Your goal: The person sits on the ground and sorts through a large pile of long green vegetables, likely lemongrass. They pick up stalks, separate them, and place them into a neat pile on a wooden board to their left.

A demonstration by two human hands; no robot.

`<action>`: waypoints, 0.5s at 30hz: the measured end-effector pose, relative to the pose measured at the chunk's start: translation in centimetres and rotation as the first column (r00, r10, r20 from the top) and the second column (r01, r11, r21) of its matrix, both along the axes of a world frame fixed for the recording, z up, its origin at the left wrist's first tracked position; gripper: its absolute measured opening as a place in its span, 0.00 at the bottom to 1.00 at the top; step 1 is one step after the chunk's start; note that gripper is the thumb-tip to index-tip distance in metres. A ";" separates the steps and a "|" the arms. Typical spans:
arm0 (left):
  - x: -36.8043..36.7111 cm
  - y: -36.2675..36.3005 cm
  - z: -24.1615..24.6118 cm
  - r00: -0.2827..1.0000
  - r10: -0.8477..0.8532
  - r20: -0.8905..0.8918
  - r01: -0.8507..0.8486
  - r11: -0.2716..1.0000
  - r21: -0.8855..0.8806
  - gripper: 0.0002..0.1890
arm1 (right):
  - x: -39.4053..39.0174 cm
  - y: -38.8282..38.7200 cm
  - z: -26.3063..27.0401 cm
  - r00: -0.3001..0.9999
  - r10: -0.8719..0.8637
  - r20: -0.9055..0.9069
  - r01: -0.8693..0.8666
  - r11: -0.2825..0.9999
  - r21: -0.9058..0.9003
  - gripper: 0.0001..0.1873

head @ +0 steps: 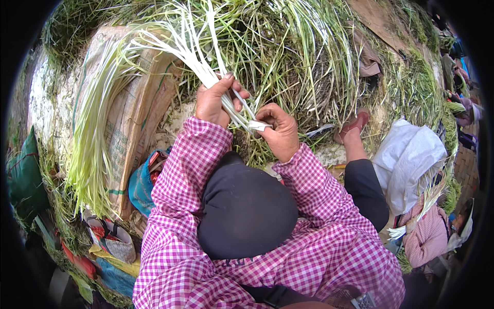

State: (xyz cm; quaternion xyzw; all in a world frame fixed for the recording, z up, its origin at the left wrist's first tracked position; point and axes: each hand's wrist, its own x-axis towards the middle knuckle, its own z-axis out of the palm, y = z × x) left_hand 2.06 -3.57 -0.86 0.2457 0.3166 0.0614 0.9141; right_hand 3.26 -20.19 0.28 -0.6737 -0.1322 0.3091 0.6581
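My left hand is closed around a bunch of pale, long-stemmed greens, whose leaves fan out to the upper left. My right hand pinches a small white piece at the lower ends of the stems; whether it is a peeled sheath or a stem base I cannot tell. Beyond both hands lies a large heap of uncleaned green stalks with roots. To the left, a laid-out bundle of pale yellow-green stalks rests on a woven sack.
A blue bag and a patterned tote bag stand at the left. A white woven sack lies at the right, near a co-worker's sleeve and a hand with pale stalks. A red shoe is beside the heap. Loose greens litter the ground.
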 end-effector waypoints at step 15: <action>0.2 3.3 -0.5 0.986 0.168 -0.011 -0.168 0.986 -0.008 0.05 | -3.2 -7.3 0.3 0.935 0.330 0.128 -0.242 0.861 -0.446 0.09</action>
